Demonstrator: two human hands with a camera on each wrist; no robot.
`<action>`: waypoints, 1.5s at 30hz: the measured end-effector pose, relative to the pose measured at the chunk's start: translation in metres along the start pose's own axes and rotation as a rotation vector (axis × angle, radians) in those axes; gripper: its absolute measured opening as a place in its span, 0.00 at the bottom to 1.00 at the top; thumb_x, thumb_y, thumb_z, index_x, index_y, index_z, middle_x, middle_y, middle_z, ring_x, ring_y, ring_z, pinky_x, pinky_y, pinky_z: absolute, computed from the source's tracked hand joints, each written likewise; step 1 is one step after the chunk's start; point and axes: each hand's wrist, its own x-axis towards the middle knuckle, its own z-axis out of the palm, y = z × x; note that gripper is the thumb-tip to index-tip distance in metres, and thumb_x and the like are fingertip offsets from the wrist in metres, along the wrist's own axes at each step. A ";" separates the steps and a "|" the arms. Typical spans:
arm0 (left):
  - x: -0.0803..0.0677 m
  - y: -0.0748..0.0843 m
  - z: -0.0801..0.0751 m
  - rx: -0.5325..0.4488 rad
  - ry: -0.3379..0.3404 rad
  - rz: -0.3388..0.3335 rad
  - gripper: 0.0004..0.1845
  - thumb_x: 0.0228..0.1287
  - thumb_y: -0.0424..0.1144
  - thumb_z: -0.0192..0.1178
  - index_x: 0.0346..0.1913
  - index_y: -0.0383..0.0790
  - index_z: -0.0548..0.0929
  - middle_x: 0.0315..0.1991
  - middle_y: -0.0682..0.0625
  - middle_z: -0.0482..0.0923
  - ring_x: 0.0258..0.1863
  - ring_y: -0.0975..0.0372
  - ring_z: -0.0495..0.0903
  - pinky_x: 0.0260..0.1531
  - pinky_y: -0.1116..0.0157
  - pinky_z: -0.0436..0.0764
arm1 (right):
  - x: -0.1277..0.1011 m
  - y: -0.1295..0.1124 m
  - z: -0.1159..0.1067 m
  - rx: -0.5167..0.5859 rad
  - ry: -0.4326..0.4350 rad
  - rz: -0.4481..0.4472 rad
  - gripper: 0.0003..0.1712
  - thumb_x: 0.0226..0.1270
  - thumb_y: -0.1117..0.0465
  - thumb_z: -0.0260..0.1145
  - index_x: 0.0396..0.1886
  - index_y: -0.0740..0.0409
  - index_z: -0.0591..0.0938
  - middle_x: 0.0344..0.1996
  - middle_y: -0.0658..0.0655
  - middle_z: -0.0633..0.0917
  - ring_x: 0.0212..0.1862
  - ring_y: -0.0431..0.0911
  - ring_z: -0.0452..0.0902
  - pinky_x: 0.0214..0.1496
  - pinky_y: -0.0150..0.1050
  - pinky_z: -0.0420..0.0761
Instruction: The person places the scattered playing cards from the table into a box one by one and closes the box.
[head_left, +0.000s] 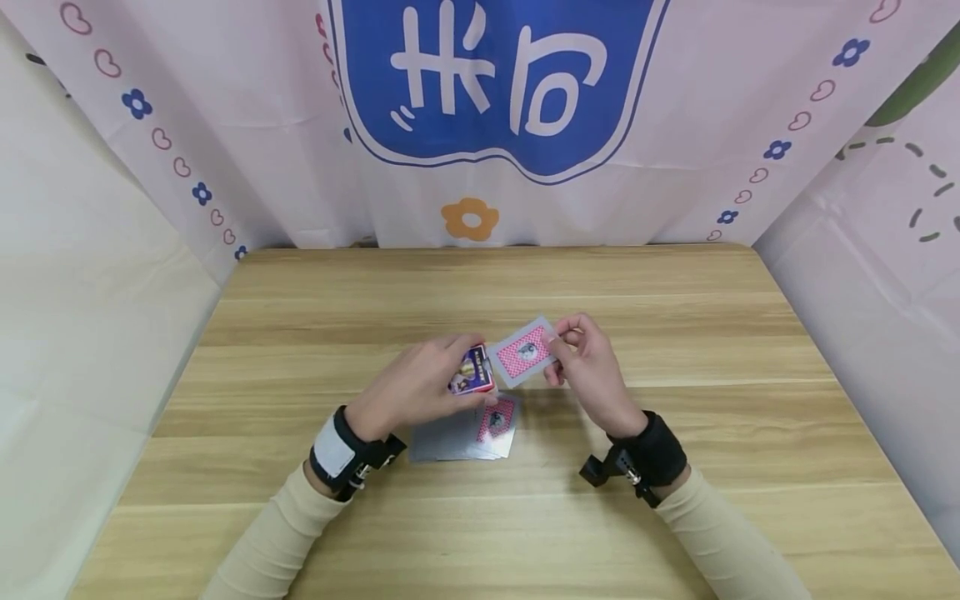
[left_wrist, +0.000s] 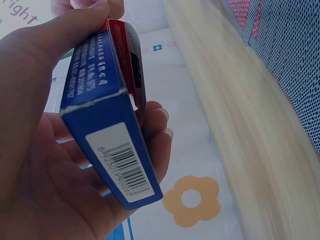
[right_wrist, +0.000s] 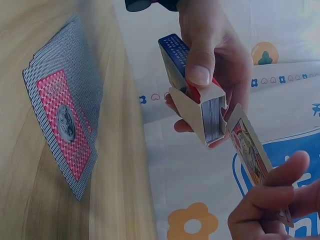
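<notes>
I sit at a light wooden table (head_left: 675, 467) with pale plank grain, and behind it hangs a white cloth backdrop (head_left: 225, 125) printed with small hearts and flowers and a large blue panel bearing white characters; an orange flower sits low in the middle of it.

On the table, just in front of my wrists, lies a loose spread of playing cards (head_left: 472, 429), backs up: grey borders with a pink chequered panel and a small round picture in the middle. They overlap each other in a short fan and lie flat on the wood. From my right wrist the same spread (right_wrist: 67, 127) shows as a stack with one pink-backed card on top.

My left hand (head_left: 416, 385) is above that spread, clear of the table, and grips a blue cardboard card box (left_wrist: 107, 127) with white print and a barcode on its end. My thumb lies along one long face and my fingers curl round the other. The box's flap is open, and the edges of a pack of cards show inside its mouth (right_wrist: 214, 117).

My right hand (head_left: 592, 367) is just beside the box, at about the same height. Its thumb and fingertips (right_wrist: 272, 192) pinch a single playing card (head_left: 527, 351), tilted with its pink back up. The card's near corner is right at the open mouth of the box; I cannot tell whether it touches.
</notes>
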 end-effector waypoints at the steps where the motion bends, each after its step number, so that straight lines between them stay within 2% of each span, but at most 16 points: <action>1: 0.000 0.000 0.000 -0.003 0.001 -0.001 0.44 0.62 0.64 0.72 0.71 0.38 0.75 0.44 0.49 0.85 0.35 0.67 0.81 0.33 0.72 0.81 | 0.000 0.000 0.000 0.004 -0.001 0.002 0.05 0.81 0.68 0.52 0.51 0.64 0.67 0.39 0.59 0.83 0.23 0.40 0.74 0.28 0.34 0.78; 6: 0.001 0.000 0.001 -0.009 0.009 0.004 0.44 0.62 0.64 0.72 0.70 0.37 0.75 0.44 0.50 0.85 0.34 0.68 0.81 0.32 0.73 0.80 | 0.000 -0.001 0.001 0.023 0.005 0.013 0.05 0.81 0.68 0.53 0.51 0.64 0.68 0.38 0.58 0.83 0.22 0.41 0.74 0.28 0.33 0.78; 12: 0.002 0.001 0.002 -0.005 0.016 0.042 0.43 0.62 0.63 0.73 0.70 0.37 0.75 0.43 0.50 0.86 0.33 0.69 0.79 0.30 0.73 0.78 | -0.001 0.003 0.007 0.050 -0.025 0.019 0.06 0.83 0.66 0.54 0.51 0.64 0.67 0.38 0.57 0.81 0.24 0.43 0.83 0.32 0.36 0.83; 16: 0.001 0.002 0.002 -0.007 0.013 0.024 0.43 0.62 0.63 0.73 0.69 0.37 0.75 0.42 0.51 0.85 0.32 0.68 0.78 0.29 0.73 0.77 | -0.003 0.005 0.012 0.060 -0.049 0.017 0.08 0.83 0.65 0.55 0.51 0.64 0.66 0.39 0.58 0.82 0.25 0.45 0.87 0.33 0.36 0.84; 19: 0.001 0.002 0.001 -0.012 0.009 0.013 0.43 0.62 0.64 0.72 0.70 0.37 0.75 0.41 0.51 0.85 0.32 0.68 0.78 0.30 0.73 0.78 | -0.006 0.007 0.016 0.011 -0.080 0.013 0.10 0.82 0.65 0.56 0.54 0.65 0.68 0.40 0.60 0.83 0.28 0.45 0.88 0.36 0.39 0.88; 22: 0.000 0.002 -0.001 -0.014 0.010 0.014 0.43 0.62 0.64 0.72 0.70 0.37 0.75 0.42 0.50 0.85 0.32 0.67 0.79 0.31 0.72 0.79 | -0.008 0.008 0.018 -0.122 -0.157 -0.023 0.16 0.85 0.58 0.56 0.58 0.66 0.75 0.47 0.64 0.84 0.34 0.49 0.90 0.40 0.43 0.89; 25: 0.000 0.001 -0.001 -0.014 0.011 0.011 0.43 0.62 0.64 0.72 0.70 0.37 0.75 0.43 0.49 0.85 0.34 0.67 0.81 0.33 0.71 0.82 | -0.009 0.009 0.019 -0.258 -0.219 -0.070 0.23 0.88 0.50 0.51 0.58 0.65 0.82 0.52 0.67 0.85 0.41 0.52 0.89 0.44 0.46 0.88; 27: 0.000 0.001 0.000 -0.010 0.012 0.007 0.43 0.63 0.64 0.72 0.70 0.37 0.75 0.44 0.49 0.86 0.35 0.66 0.82 0.34 0.70 0.84 | -0.009 0.011 0.019 -0.365 -0.238 -0.103 0.25 0.88 0.48 0.50 0.55 0.63 0.85 0.49 0.65 0.88 0.43 0.51 0.88 0.45 0.46 0.87; 32: 0.000 0.000 0.000 0.001 0.010 0.002 0.42 0.64 0.63 0.71 0.71 0.37 0.75 0.47 0.48 0.86 0.37 0.66 0.82 0.37 0.67 0.85 | -0.008 0.021 0.022 -0.679 -0.319 -0.177 0.13 0.78 0.55 0.67 0.50 0.59 0.85 0.41 0.56 0.88 0.40 0.43 0.82 0.42 0.37 0.83; 34: 0.000 0.000 0.001 0.001 0.006 -0.001 0.42 0.64 0.62 0.71 0.71 0.38 0.75 0.47 0.48 0.86 0.37 0.66 0.82 0.38 0.67 0.85 | -0.009 0.025 0.025 -0.807 -0.369 -0.185 0.16 0.72 0.53 0.73 0.49 0.59 0.85 0.41 0.54 0.85 0.38 0.41 0.78 0.39 0.34 0.80; 37: 0.000 0.001 0.001 -0.004 -0.002 -0.010 0.41 0.65 0.62 0.71 0.71 0.40 0.74 0.46 0.49 0.85 0.37 0.66 0.82 0.37 0.68 0.85 | -0.011 0.031 0.028 -0.954 -0.407 -0.189 0.26 0.62 0.45 0.80 0.48 0.59 0.83 0.39 0.54 0.80 0.36 0.42 0.72 0.36 0.34 0.74; 41: 0.000 0.002 0.000 -0.005 -0.012 -0.022 0.41 0.64 0.63 0.71 0.71 0.41 0.74 0.47 0.48 0.85 0.37 0.65 0.82 0.37 0.67 0.85 | -0.014 0.037 0.031 -1.026 -0.381 -0.181 0.34 0.53 0.39 0.84 0.45 0.57 0.81 0.38 0.54 0.77 0.36 0.45 0.70 0.35 0.36 0.71; 45: 0.000 0.002 0.001 0.001 -0.006 -0.008 0.41 0.64 0.63 0.71 0.71 0.40 0.74 0.48 0.48 0.85 0.38 0.65 0.82 0.37 0.67 0.85 | -0.015 0.040 0.033 -1.065 -0.365 -0.174 0.35 0.52 0.37 0.84 0.43 0.58 0.78 0.37 0.54 0.75 0.36 0.46 0.68 0.35 0.37 0.70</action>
